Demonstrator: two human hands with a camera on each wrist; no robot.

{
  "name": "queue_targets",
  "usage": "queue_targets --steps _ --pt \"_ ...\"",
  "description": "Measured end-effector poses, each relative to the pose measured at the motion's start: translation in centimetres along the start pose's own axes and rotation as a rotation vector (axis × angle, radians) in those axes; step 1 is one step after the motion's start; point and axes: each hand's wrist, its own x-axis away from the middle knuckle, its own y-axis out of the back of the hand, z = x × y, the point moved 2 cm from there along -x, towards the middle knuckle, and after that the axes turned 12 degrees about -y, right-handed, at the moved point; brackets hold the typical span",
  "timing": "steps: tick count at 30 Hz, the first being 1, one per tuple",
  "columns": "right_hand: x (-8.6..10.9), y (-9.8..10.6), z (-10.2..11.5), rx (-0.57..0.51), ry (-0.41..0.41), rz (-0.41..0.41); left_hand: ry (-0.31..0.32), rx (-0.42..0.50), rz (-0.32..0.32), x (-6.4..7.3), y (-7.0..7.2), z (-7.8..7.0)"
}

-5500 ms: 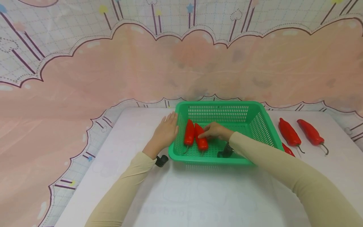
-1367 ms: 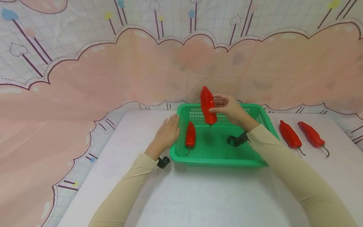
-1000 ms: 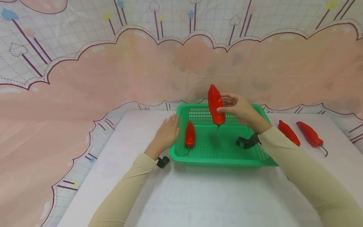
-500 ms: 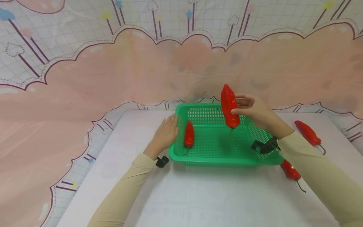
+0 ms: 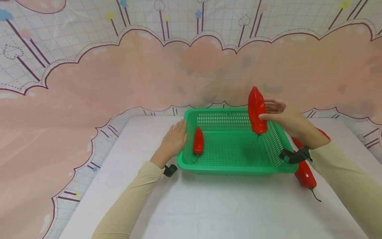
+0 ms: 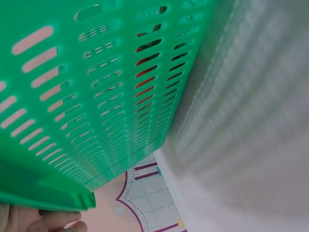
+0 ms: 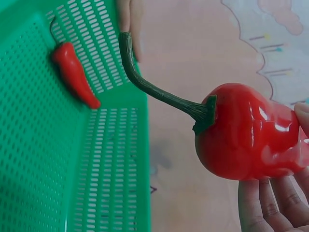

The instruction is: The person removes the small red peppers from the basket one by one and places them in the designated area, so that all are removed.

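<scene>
In the head view, my right hand (image 5: 286,116) grips a red chili pepper (image 5: 257,111) above the right part of the green basket (image 5: 226,170). The pepper's tip points up; its curved green stem (image 7: 164,94) shows large in the right wrist view, with fingers (image 7: 275,208) beneath the red body. Another red pepper (image 5: 198,141) lies inside the basket along its left wall. My left hand (image 5: 174,141) rests against the basket's left rim with its fingers straight. From the left wrist, only its fingertips (image 6: 53,220) show at the rim.
Right of the basket, more red peppers lie on the white table (image 5: 209,202); one pepper (image 5: 305,176) sits close to the basket wall, others are partly hidden by my right wrist and forearm. A patterned cloth (image 5: 167,73) hangs behind the table.
My right hand has lifted a pepper off the basket floor and carried it rightward above the basket. The left hand has stayed at the rim.
</scene>
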Motion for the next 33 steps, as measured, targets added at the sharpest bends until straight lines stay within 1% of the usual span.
queue_targets --steps 2,3,5,7,10,11,14,17,22,28,30,33 --pt "0.1 0.5 -0.2 -0.002 -0.007 -0.008 0.001 0.005 0.001 0.0 0.1 -0.1" --pt "0.3 0.7 -0.4 0.015 -0.009 -0.021 0.001 0.007 0.001 0.1 0.1 -0.1" --pt "0.5 1.2 -0.6 0.007 -0.009 -0.023 0.002 0.01 0.002 0.1 0.1 -0.1" --pt "0.7 1.6 -0.9 0.015 -0.019 -0.045 0.002 0.014 0.003 0.1 0.1 -0.1" --pt "1.0 2.3 -1.4 0.077 -0.049 -0.083 0.003 0.017 0.003 0.1 0.2 -0.1" --pt "1.2 2.6 -1.6 0.122 -0.069 -0.108 0.003 0.018 0.001 0.1 0.2 -0.1" --pt "1.4 3.2 -2.1 0.222 -0.112 -0.142 0.002 0.015 0.0 0.1 0.2 -0.1" --pt "1.7 3.7 -2.6 0.282 -0.154 -0.171 0.0 0.009 -0.002 0.1 0.2 -0.1" --pt "2.4 4.7 -3.4 0.297 -0.175 -0.19 0.0 0.009 -0.005 0.1 0.3 -0.1" --pt "2.9 6.1 -4.5 0.279 -0.147 -0.188 0.0 0.006 -0.012 0.2 0.4 0.0" --pt "3.1 6.6 -4.7 0.295 -0.167 -0.192 0.001 0.004 -0.012 0.2 0.4 -0.1" --pt "3.4 7.3 -5.0 0.34 -0.23 -0.197 0.002 0.002 -0.011 0.2 0.4 0.0"
